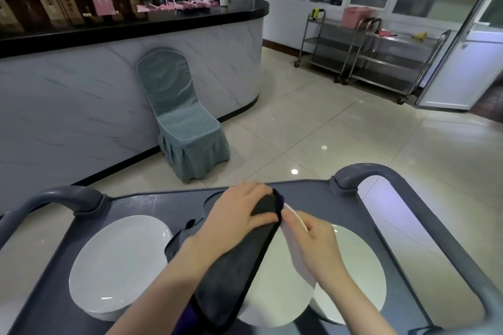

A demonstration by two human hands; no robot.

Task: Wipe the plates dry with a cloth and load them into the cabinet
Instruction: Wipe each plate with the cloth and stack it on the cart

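Two grips share the tilted plate [283, 275] above the cart [313, 185]: my right grip [313, 234] pinches its far rim, my left grip [239, 215] clasps the cloth [245, 266] over that same rim, with the plate's length running back toward me.

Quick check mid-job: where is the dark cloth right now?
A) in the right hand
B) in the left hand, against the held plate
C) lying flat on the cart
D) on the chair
B: the left hand grips the dark cloth over the tilted plate, while the right hand holds that plate's rim.
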